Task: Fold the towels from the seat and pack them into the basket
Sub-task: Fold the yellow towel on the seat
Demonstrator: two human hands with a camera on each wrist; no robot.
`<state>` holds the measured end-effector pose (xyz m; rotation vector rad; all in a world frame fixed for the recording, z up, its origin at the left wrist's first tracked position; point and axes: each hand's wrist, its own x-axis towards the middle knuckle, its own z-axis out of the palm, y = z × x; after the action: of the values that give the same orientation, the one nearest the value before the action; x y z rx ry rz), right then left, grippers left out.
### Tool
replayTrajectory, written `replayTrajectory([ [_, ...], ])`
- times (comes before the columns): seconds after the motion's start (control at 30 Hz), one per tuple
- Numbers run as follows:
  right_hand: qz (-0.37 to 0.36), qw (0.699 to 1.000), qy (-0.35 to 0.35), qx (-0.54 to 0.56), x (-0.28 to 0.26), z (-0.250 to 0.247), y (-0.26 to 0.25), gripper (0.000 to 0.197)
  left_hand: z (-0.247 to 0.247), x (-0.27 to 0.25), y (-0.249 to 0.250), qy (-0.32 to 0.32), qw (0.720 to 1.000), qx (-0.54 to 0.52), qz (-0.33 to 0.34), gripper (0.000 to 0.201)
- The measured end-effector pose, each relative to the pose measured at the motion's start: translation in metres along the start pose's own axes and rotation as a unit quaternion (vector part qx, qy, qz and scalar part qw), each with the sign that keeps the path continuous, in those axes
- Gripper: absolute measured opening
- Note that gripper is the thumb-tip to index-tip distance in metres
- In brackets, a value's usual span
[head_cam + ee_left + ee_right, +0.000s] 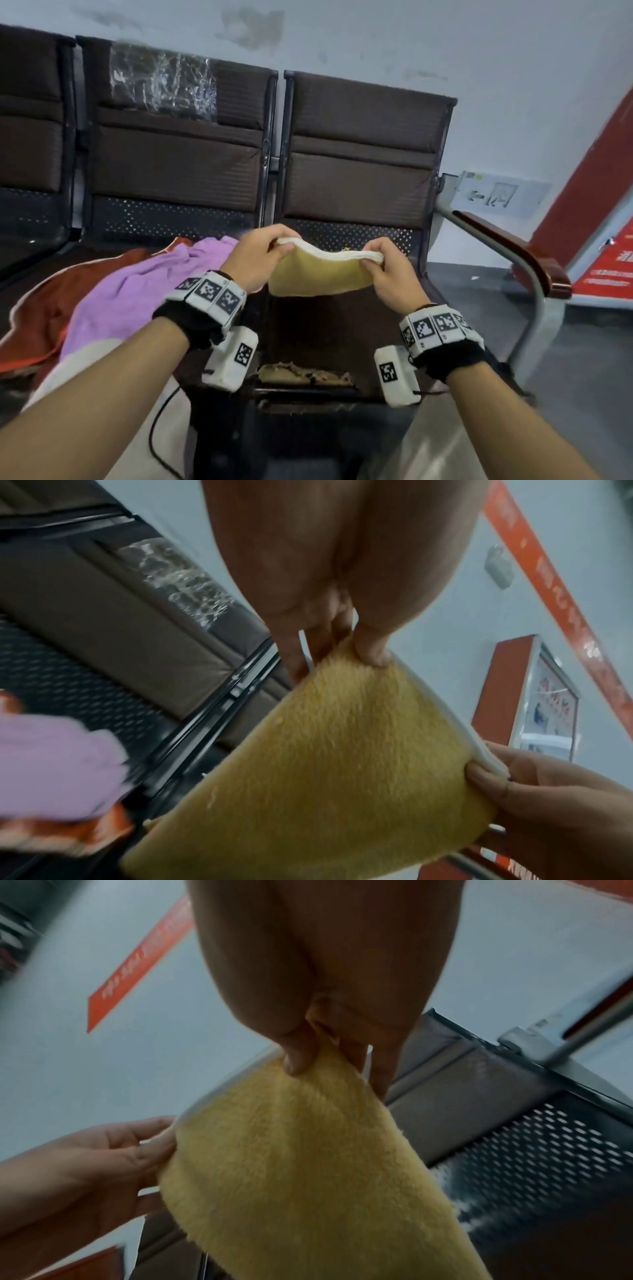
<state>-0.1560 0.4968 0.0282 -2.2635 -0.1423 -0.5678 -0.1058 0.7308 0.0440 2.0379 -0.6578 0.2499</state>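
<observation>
A yellow towel (317, 275) with a white edge hangs folded in the air above the right-hand seat (342, 329). My left hand (260, 255) pinches its top left corner and my right hand (383, 270) pinches its top right corner. In the left wrist view the yellow towel (329, 772) fills the lower middle, with my left thumb on its corner and the right hand (555, 804) at lower right. The right wrist view shows the yellow towel (308, 1164) hanging from my right thumb and fingers. A purple towel (137, 294) and a red-orange towel (37, 318) lie crumpled on the middle seat. No basket is in view.
A row of dark brown padded seats with perforated metal stands against a grey wall. A curved metal armrest (534, 263) with a wooden top closes the right end. The right seat's front edge (305, 375) is torn, showing foam. A red sign board (603, 205) leans at far right.
</observation>
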Motion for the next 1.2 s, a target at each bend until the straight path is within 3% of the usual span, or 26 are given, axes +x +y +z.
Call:
replayTrajectory([
  [0.1, 0.053, 0.996, -0.073, -0.012, -0.053, 0.016, 0.015, 0.012, 0.020, -0.052, -0.022, -0.112, 0.993, -0.014, -0.046, 0.017],
  [0.17, 0.079, 0.994, -0.070, 0.002, -0.079, 0.020, 0.019, 0.010, 0.028, -0.077, -0.031, -0.161, 0.984, -0.043, -0.069, 0.018],
  [0.27, 0.129, 0.989, -0.034, 0.070, -0.099, 0.023, 0.022, 0.024, 0.037, -0.093, -0.038, -0.113, 0.985, -0.086, -0.095, 0.015],
  [0.33, 0.172, 0.978, -0.073, 0.089, -0.105, 0.026, 0.026, 0.045, 0.044, -0.093, -0.039, -0.061, 0.989, -0.101, -0.092, 0.015],
  [0.4, 0.201, 0.967, -0.145, 0.061, -0.107, 0.031, 0.032, 0.053, 0.051, -0.088, -0.040, -0.035, 0.990, -0.104, -0.089, 0.014],
  [0.47, 0.211, 0.961, -0.174, 0.042, -0.103, 0.034, 0.039, 0.047, 0.057, -0.082, -0.044, -0.022, 0.989, -0.109, -0.098, 0.015],
  [0.63, 0.205, 0.974, -0.097, 0.015, -0.062, 0.043, 0.055, 0.032, 0.062, -0.051, -0.065, 0.037, 0.995, -0.041, -0.089, 0.015],
  [0.7, 0.216, 0.972, -0.086, 0.022, -0.043, 0.051, 0.064, 0.031, 0.063, -0.035, -0.079, 0.029, 0.995, -0.030, -0.091, 0.015],
  [0.8, 0.240, 0.965, -0.107, 0.009, -0.017, 0.066, 0.079, 0.032, 0.069, -0.011, -0.105, 0.002, 0.988, -0.041, -0.148, 0.021],
  [0.97, 0.339, 0.927, -0.159, 0.023, 0.015, 0.084, 0.108, 0.015, 0.083, 0.020, -0.143, -0.021, 0.972, -0.015, -0.236, 0.035],
  [1.1, 0.353, 0.908, -0.219, -0.058, 0.019, 0.092, 0.121, 0.034, 0.094, 0.023, -0.163, -0.099, 0.952, 0.058, -0.282, 0.038],
  [1.2, 0.269, 0.928, -0.220, -0.138, 0.009, 0.093, 0.121, 0.050, 0.096, 0.015, -0.164, -0.147, 0.942, 0.095, -0.287, 0.052],
])
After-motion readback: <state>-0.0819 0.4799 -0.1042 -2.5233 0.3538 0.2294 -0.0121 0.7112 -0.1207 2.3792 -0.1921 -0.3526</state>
